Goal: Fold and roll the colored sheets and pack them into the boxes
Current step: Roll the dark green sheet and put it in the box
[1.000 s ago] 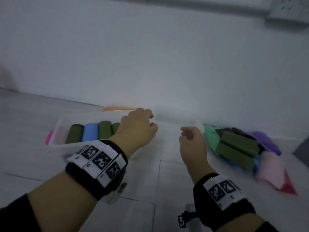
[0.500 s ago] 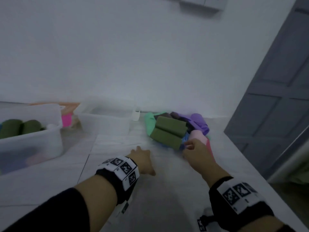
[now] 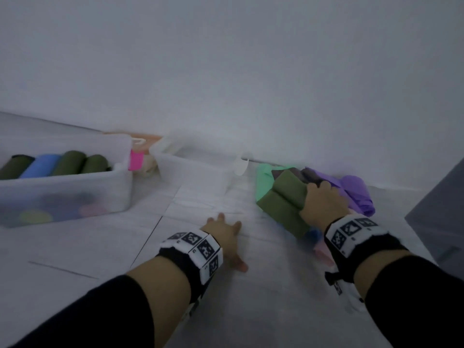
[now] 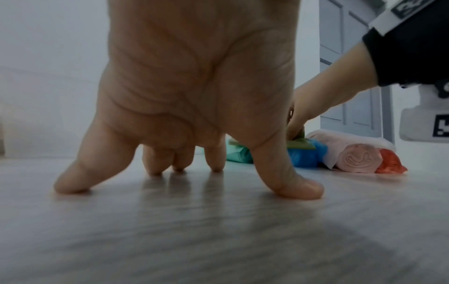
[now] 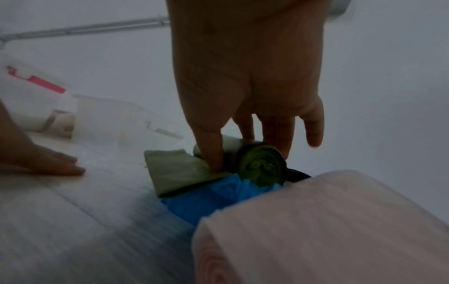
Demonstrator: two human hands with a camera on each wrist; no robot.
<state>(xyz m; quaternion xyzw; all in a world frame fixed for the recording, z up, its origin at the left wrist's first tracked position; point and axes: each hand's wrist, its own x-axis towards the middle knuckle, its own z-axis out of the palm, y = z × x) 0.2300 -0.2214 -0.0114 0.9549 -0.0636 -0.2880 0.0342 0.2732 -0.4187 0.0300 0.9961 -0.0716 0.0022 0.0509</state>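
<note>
A pile of coloured sheets lies by the wall, topped by two olive green rolls (image 3: 281,204) over mint (image 3: 263,179), purple (image 3: 356,194), blue and pink ones. My right hand (image 3: 324,202) grips the far olive roll (image 5: 260,165), thumb (image 5: 213,153) on one side and the other fingers (image 5: 279,138) curled over it. My left hand (image 3: 226,234) is spread on the floor left of the pile, its fingertips (image 4: 155,167) pressing down. At the left, a clear box (image 3: 120,187) holds olive and blue rolls (image 3: 67,163). An empty clear box (image 3: 190,167) stands beside it.
A pink roll (image 4: 359,157), a blue sheet (image 4: 306,155) and an orange-red one (image 4: 388,163) lie at the pile's near end. A grey door (image 3: 437,214) is at the right, the white wall just behind the boxes. A pink clip (image 3: 136,159) sits between the boxes.
My view has swung from the boxes to the pile. My left hand came down onto the floor. My right hand moved from the pink roll onto the olive roll and closed round it.
</note>
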